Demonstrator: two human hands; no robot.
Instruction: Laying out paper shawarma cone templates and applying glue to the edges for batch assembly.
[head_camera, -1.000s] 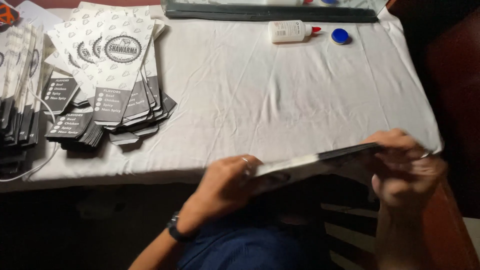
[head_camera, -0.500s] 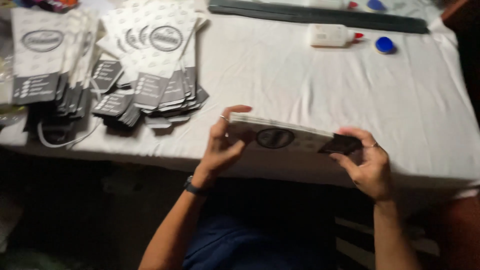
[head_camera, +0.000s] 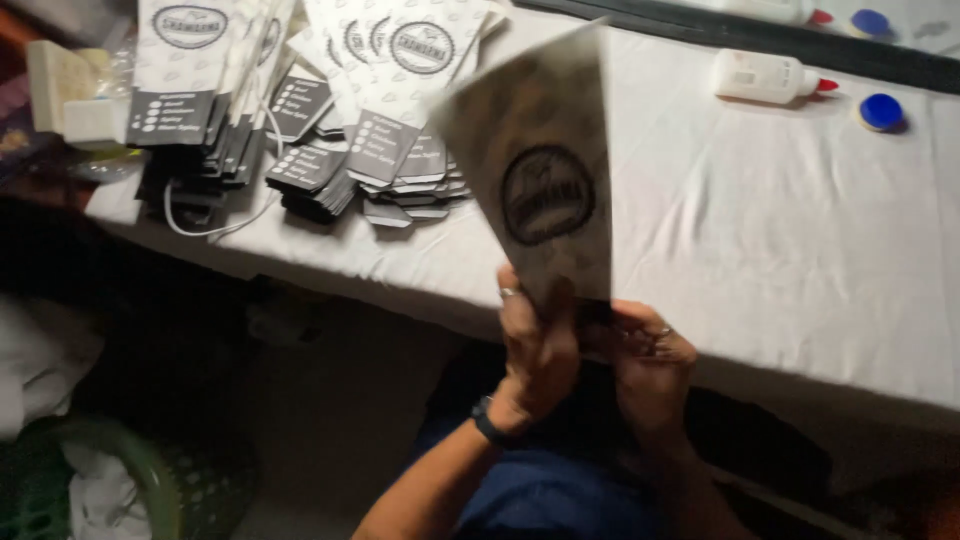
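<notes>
A flat paper cone sleeve (head_camera: 540, 170), white with a dark round emblem, stands upright in front of me, its narrow dark end down. My left hand (head_camera: 535, 350), with a ring and a dark wristband, grips that narrow end from the left. My right hand (head_camera: 650, 365), also ringed, grips it from the right. Both hands are at the near edge of the white-covered table (head_camera: 760, 250). Fanned stacks of the same printed sleeves (head_camera: 380, 130) lie on the table to the left.
A white glue bottle with a red tip (head_camera: 765, 75) and a blue cap (head_camera: 880, 110) lie at the back right. A long dark strip (head_camera: 800, 45) runs along the far edge. A white cord (head_camera: 215, 225) loops by the stacks. A green basket (head_camera: 100, 480) sits on the floor.
The sleeve was held flat and sideways between both hands; now it is turned upright with both hands together at its narrow end. The view has shifted left.
</notes>
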